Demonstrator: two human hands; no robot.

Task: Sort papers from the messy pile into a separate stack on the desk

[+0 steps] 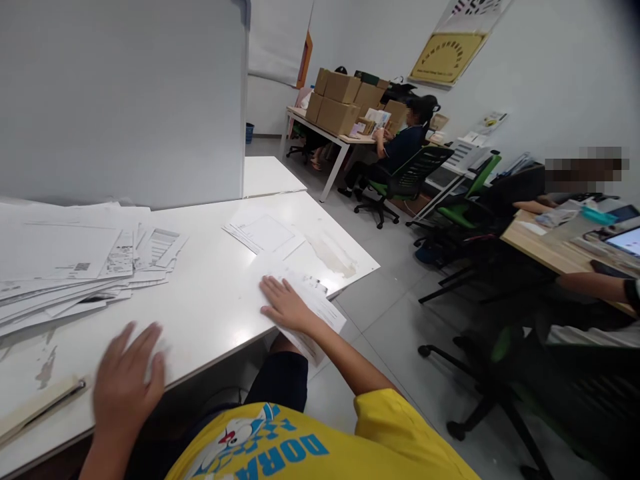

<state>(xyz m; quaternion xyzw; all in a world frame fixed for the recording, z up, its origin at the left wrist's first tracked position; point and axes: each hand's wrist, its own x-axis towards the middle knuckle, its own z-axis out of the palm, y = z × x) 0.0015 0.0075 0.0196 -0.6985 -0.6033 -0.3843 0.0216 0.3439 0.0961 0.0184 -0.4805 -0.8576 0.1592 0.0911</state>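
The right hand (286, 305) lies flat, fingers spread, on a printed sheet (305, 303) that overhangs the near right edge of the white tabletop (215, 300). The left hand (127, 380) rests open and empty at the near edge, blurred. A spread pile of papers (75, 263) covers the left side.

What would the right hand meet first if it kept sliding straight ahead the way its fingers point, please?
Probably bare tabletop: the right hand lies flat on a sheet, fingers pointing left. Farther along lies the paper pile, though depth is hard to judge.
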